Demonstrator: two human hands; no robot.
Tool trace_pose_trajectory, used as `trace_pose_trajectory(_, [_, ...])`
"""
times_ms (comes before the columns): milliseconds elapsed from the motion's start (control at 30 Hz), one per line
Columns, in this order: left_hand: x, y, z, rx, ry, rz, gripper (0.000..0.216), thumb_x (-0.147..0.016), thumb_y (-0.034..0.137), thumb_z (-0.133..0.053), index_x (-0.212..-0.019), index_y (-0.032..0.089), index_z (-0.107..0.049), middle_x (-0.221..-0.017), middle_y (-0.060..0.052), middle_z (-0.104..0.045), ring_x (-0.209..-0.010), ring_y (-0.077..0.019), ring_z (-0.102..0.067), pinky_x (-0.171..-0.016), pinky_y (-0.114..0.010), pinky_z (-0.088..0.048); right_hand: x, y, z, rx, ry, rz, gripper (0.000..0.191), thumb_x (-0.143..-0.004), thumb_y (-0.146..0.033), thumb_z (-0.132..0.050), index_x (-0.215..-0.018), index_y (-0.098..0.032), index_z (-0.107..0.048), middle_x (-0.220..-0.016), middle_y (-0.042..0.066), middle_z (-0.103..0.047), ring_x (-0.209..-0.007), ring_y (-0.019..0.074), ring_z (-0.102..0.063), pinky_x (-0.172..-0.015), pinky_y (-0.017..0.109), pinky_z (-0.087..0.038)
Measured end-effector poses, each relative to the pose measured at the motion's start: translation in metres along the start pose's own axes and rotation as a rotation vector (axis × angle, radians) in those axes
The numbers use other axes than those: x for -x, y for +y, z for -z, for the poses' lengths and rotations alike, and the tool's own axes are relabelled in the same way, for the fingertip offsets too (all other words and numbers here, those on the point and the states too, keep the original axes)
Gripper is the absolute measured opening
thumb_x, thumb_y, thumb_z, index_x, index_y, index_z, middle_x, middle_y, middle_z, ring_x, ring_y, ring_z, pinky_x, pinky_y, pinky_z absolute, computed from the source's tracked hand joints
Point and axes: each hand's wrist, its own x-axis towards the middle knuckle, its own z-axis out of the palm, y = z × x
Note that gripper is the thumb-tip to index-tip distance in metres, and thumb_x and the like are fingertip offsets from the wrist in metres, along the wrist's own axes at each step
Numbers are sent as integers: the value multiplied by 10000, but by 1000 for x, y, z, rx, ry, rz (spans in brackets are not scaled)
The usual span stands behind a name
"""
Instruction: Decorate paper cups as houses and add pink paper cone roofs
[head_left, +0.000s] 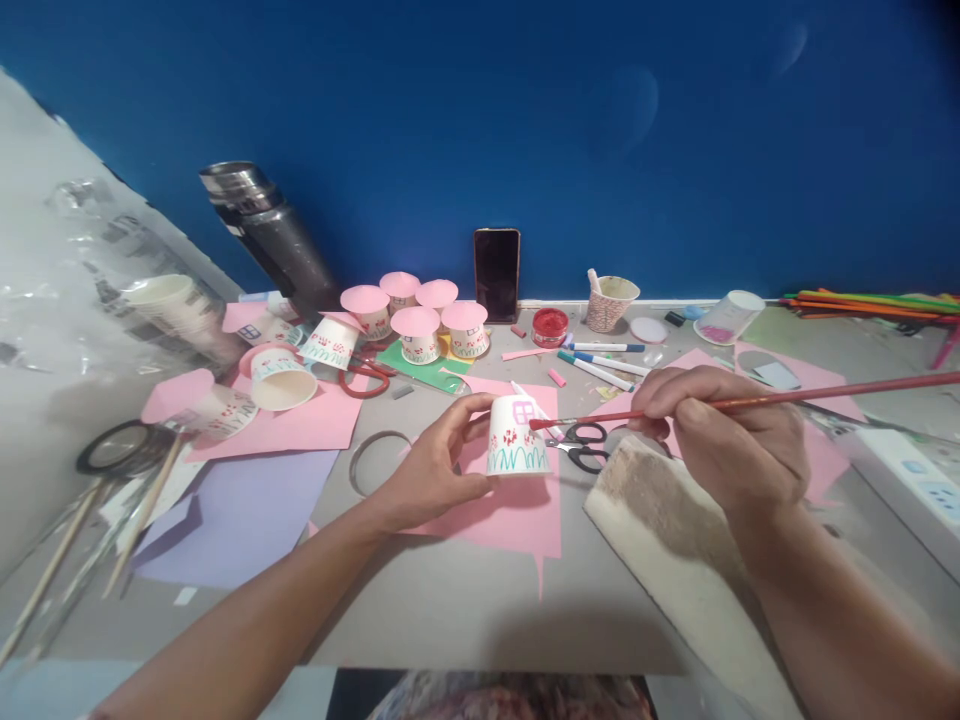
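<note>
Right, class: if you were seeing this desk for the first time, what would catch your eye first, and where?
Probably the white decorated cup near the middle, held in the left hand, with the right hand pointing a red paintbrush at it. Behind it, to the left, five pink-topped cups cluster together. The deep blue wall fills most of the background.
</note>
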Motion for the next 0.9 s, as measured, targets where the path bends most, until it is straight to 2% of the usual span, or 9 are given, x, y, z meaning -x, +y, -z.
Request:
trace_pose_trajectory(233, [1, 0, 1, -6, -19, -8, 732, -747, 96, -827, -1396, 309, -562, -1512, -94, -561, -1467, -340, -518, -1228, -501, -432, 0, 1, -4, 20, -51, 10, 192, -991, -319, -659, -884, -242, -799, -771, 74, -716, -703, 225, -621, -598, 365, -518])
trace_pose_trajectory(433, [0, 0, 0, 20, -22, -18, 735, -743, 83, -822, -1393, 305, -561, -1516, -95, -554, -1477, -343, -506, -1228, -495, -428, 0, -1, 0, 12, -21, 17, 179, -986, -285, -653, -908, -221, -801, -777, 68, -708, -691, 210, -614, -577, 346, -498])
trace_pose_trajectory(600, [0, -1, 0, 29, -6, -7, 718, -749, 120, -838, -1386, 300, -561, -1524, -101, -549, -1466, -348, -516, -1227, -510, -424, 0, -2, -1, 19, -55, 16, 183, -984, -292, -660, -896, -220, -803, -740, 67, -699, -689, 214, -613, -575, 347, -496])
trace_pose_trajectory(800, [0, 0, 0, 50, -20, -11, 716, -750, 111, -838, -1384, 305, -568, -1519, -94, -551, -1478, -344, -502, -1222, -494, -426, 0, -1, 1, 12, -1, 13, 170, -974, -305, -680, -905, -211, -804, -782, 74, -709, -703, 218, -639, -575, 345, -503])
trace_pose_trajectory(900, [0, -1, 0, 50, -14, -10, 712, -752, 113, -842, -1383, 302, -571, -1512, -94, -554, -1469, -344, -508, -1219, -496, -423, -1, -1, 1, 20, -33, 14, 182, -979, -297, -670, -893, -207, -803, -758, 69, -708, -693, 213, -634, -577, 343, -507])
